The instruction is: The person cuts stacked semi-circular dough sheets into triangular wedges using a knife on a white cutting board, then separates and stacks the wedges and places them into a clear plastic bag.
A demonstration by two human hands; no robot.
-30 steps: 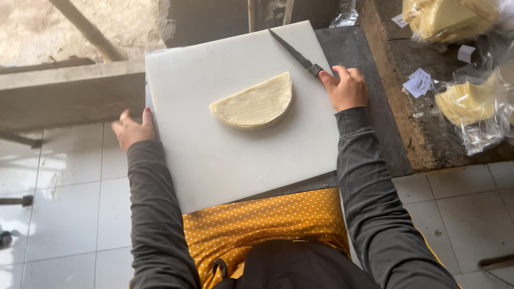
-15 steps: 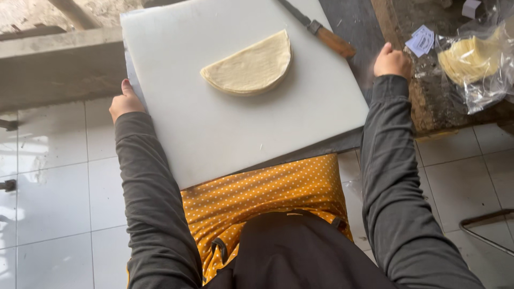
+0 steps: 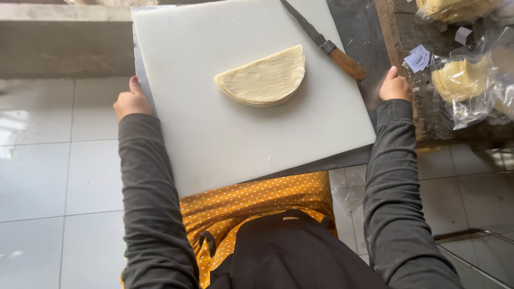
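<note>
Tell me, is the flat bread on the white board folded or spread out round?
Folded. The flat bread shows a half-circle with one straight edge, lying on the white board.

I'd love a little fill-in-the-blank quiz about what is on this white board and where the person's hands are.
1. The stack of flatbreads on the cutting board is shaped like a ____ circle.
2. The knife has a handle made of ____.
3. The left hand grips the board's ____ edge.
4. The right hand rests ____ the knife, not touching it.

Missing words: half; wood; left; beside
</note>
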